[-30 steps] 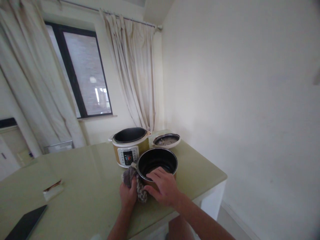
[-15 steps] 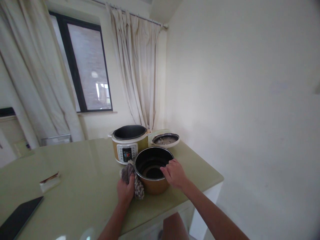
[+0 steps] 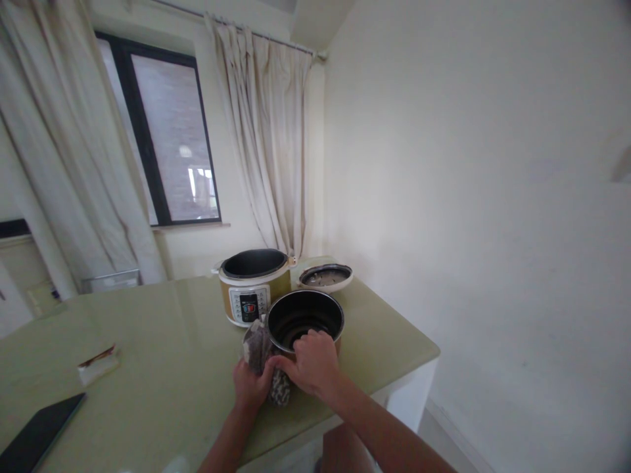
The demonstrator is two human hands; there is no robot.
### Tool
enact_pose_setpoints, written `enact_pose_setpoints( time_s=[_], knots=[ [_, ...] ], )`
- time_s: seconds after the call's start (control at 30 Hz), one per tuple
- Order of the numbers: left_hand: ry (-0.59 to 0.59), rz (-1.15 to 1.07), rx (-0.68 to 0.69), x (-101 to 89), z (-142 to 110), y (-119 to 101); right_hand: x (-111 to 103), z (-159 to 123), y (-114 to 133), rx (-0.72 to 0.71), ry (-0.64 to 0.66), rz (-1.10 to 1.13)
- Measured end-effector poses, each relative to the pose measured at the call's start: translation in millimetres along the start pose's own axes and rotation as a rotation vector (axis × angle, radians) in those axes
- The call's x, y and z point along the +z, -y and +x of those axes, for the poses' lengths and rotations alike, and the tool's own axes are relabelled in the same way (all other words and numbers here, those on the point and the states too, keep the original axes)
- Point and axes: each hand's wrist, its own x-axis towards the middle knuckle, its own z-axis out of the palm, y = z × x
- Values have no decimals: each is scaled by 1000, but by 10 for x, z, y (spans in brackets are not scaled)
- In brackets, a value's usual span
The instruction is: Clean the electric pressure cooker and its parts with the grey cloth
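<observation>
A round inner pot (image 3: 315,314), dark inside with a gold-brown outside, stands on the pale green table (image 3: 162,355) near its right front corner. My right hand (image 3: 308,362) curls over the pot's near rim and grips it. Just left of it, my left hand (image 3: 250,386) presses a mottled grey-brown cloth (image 3: 260,351) against the pot's left side, fingers closed on the cloth. Behind the pot stands a gold and white electric cooker (image 3: 250,286), open at the top, with its control panel facing me.
The cooker's lid (image 3: 326,276) lies upturned at the back right by the curtain. A small wrapped packet (image 3: 96,364) and a dark flat tablet (image 3: 37,433) lie on the table's left. The table's right edge drops off beside a white wall.
My right hand has moved from the pot's right rim round to its near rim, close to my left hand. The cloth has shifted slightly along the pot's left side.
</observation>
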Motion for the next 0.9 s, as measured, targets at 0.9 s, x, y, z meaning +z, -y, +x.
enact_pose_setpoints(
  time_s=[0.9],
  knots=[
    [22,7,-32,-4,53,-177,-119,322,-1054,-171,135,-107]
  ],
)
